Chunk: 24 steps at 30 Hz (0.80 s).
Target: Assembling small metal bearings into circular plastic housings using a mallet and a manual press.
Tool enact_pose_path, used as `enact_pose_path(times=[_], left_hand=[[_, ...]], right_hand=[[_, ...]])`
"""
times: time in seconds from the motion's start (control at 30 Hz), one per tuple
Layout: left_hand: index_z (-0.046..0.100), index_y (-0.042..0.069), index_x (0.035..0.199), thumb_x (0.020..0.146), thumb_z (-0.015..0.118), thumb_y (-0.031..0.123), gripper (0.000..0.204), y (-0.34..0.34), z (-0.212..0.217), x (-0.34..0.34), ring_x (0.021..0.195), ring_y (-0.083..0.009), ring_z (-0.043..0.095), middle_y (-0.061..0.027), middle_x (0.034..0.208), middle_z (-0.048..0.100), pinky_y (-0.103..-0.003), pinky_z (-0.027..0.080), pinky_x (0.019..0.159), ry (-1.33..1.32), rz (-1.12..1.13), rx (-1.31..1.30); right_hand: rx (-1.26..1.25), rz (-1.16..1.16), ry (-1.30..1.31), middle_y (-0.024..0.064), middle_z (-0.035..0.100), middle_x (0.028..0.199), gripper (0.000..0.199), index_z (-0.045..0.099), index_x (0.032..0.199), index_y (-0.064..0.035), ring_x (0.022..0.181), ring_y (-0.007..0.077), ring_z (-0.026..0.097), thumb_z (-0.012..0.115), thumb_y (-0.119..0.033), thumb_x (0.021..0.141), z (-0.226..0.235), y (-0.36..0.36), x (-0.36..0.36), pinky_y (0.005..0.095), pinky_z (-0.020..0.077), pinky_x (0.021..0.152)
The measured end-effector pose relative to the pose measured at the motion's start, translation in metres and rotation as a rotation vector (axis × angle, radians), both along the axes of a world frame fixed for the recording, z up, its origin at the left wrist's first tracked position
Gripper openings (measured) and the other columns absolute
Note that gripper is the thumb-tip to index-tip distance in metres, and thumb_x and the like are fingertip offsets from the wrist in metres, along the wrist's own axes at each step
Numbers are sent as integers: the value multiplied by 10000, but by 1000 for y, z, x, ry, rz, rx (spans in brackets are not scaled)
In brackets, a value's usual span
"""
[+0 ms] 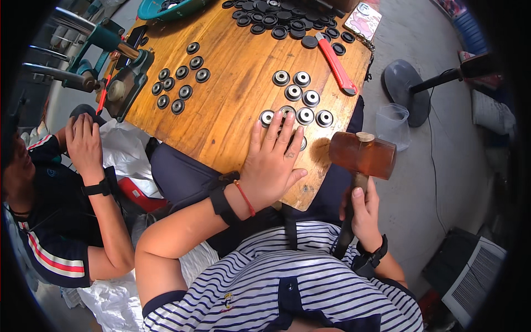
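Right hand: your right hand is clenched round the dark handle of the mallet, low on the shaft; the amber head is raised just off the near table edge.
Left hand: your left hand lies flat, fingers spread and released, palm down on the wooden table; fingertips touch the nearest roller wheels, grasping none.
Work piece: small round wheels with bright metal centres, loosely clustered just beyond your fingertips; one is partly hidden under your fingers.
Handling (judgement): wheels look light, stiff and likely to skid or roll; pin one flat from above or pinch it by the rim. The mallet is head-heavy; a grip nearer the head would give finer control.
Mid table: a second wheel group on the left, a red utility knife on the right.
Far edge: a pile of black discs; a green bench press at far left.
Co-worker: another person's hand by the left edge, well apart from yours.
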<state>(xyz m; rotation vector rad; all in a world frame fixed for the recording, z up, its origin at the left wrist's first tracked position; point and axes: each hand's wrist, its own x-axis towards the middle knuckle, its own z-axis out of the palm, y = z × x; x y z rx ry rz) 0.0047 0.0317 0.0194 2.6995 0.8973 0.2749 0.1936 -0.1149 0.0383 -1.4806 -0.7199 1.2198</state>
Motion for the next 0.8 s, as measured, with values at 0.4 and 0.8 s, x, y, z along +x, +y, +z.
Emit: enact_pose_path(times=[0.4,0.8], left_hand=[[420,14,1398,846,655,415,722,-76,-27,-26,1396,-377,306,-205,1463,390,-577,154,1138,-296,61,-69],[500,8,1310,788,689,136,570,-62,-42,-36,1242,-267,516,-118,1185,634,-446,289,1095,-531,315,-48]], right_hand=[[-177,345,-393,61,534,817,402,442,1226,19,584,108,521,505,-302,992,16,-17,12,235,440,499],[40,595,-761,54,525,809,390,431,1228,38,629,107,486,443,-290,1017,84,-10,-5,235,416,532]])
